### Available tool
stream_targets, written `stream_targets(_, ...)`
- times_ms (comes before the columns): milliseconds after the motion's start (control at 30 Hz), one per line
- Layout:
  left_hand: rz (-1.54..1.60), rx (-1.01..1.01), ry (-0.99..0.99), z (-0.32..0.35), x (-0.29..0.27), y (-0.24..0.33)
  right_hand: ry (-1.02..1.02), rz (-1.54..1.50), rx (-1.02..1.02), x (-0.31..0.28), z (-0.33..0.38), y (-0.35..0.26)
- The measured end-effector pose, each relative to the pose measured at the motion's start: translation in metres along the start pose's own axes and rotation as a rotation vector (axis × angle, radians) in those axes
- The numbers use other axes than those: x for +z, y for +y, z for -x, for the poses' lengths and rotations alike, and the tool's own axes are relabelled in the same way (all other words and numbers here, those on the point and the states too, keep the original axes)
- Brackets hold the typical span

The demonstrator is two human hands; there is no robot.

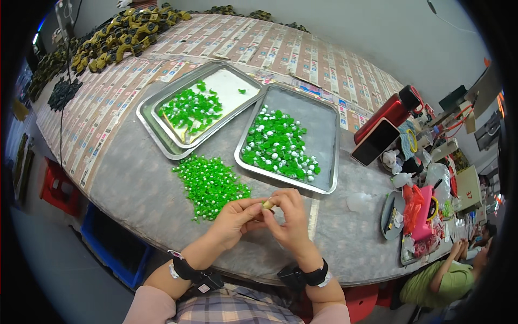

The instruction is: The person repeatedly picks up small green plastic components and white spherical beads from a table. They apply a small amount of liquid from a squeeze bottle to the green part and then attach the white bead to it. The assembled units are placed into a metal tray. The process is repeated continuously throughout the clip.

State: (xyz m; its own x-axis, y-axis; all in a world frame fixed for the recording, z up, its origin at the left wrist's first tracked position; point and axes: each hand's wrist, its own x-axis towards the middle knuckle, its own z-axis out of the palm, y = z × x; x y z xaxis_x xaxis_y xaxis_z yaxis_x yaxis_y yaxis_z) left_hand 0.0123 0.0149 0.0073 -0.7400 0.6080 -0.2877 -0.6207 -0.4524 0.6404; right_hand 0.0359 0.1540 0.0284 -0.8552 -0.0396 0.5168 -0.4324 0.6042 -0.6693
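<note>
My left hand [233,220] and my right hand [290,220] meet over the near part of the table, both closed in a pinch. Between their fingertips shows a small pale-yellow piece [267,205]; its exact kind is too small to make out, and fingers hide part of it. Just beyond my left hand lies a loose pile of tiny green-and-white pieces [211,186]. Farther off, a metal tray [335,135] holds green pieces with white balls that look like eyeballs. Left of it, another metal tray [148,121] holds more green pieces.
Yellow-and-dark toy parts [121,38] are heaped at the far left. On the right stand a red bottle [386,110] and a phone [376,141], near a dish [393,216] and a pink container [423,218]. A person in green [445,283] sits at the lower right.
</note>
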Motion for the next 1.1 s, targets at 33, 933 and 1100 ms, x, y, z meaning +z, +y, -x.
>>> stream_targets(33,0.005,0.001,-0.005,-0.003,-0.004,-0.002,-0.007,0.006,0.007,-0.002,0.0,-0.001)
stream_targets(933,-0.014,0.022,0.026,-0.005,-0.014,0.007,0.54,-0.2,0.389,-0.093,0.018,0.023)
stream_targets(1100,-0.004,0.014,0.017,-0.005,-0.014,0.008,0.675,-0.267,0.287,-0.06,0.003,-0.01)
